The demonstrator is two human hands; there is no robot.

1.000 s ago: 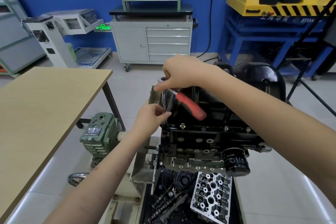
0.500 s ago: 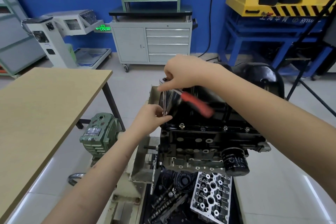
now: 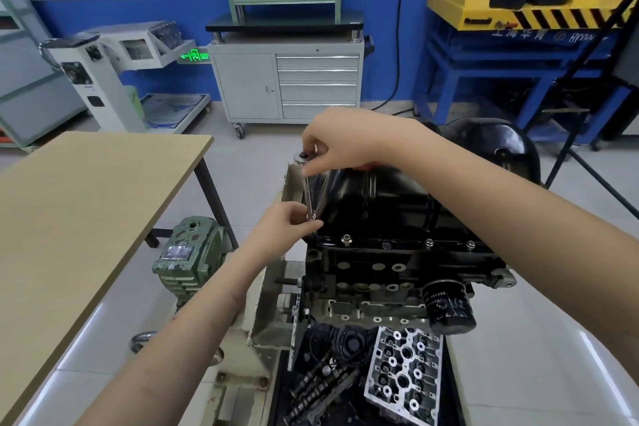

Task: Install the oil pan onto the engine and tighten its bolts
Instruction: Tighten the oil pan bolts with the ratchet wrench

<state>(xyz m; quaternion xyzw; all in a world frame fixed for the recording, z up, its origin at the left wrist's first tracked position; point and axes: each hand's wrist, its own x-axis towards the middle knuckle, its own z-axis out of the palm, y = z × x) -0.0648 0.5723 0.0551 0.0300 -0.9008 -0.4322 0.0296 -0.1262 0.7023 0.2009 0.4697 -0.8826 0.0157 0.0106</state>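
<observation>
Gripping the ratchet head (image 3: 305,156) from above, my right hand (image 3: 340,140) has its fingers curled around the tool at the left end of the engine. Below it, my left hand (image 3: 288,223) pinches the lower end of the chrome extension bar (image 3: 308,195), which runs down, slightly tilted, to the oil pan flange. I note the black oil pan (image 3: 371,199) seated on top of the inverted engine block (image 3: 387,273). Several flange bolts (image 3: 346,239) stand along its near edge. The oil filter (image 3: 448,306) projects from the block's right front. A cylinder head (image 3: 403,375) and camshafts (image 3: 320,382) lie in the tray beneath. The wooden worktop (image 3: 79,207) stands to the left, apart from the engine.
</observation>
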